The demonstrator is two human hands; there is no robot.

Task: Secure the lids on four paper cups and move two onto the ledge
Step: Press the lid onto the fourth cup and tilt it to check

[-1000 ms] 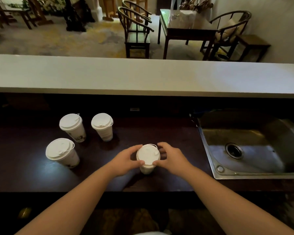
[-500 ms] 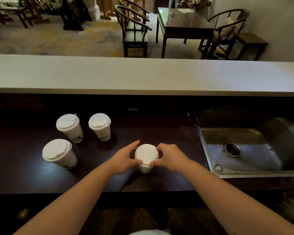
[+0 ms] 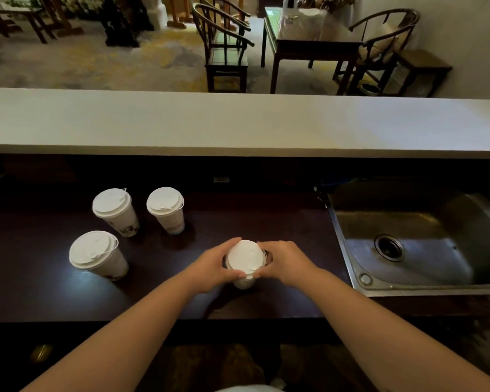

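A white paper cup with a white lid (image 3: 245,257) stands on the dark counter (image 3: 289,230) in front of me. My left hand (image 3: 212,265) grips its left rim and my right hand (image 3: 285,261) grips its right rim, thumbs pressing the near edge of the lid. Three more lidded cups stand to the left: one at the near left (image 3: 96,254), one at the back left (image 3: 115,210), one at the back middle (image 3: 167,208). The pale ledge (image 3: 238,123) runs across above the counter and bears nothing.
A steel sink (image 3: 419,239) is set into the counter at the right, close to my right hand. Beyond the ledge lies a room with wooden chairs (image 3: 224,43) and a dark table (image 3: 309,43).
Both hands have closed in tighter around the cup's lid, fingers curling over its rim. The cup stays in the same spot; the three other cups have not moved.
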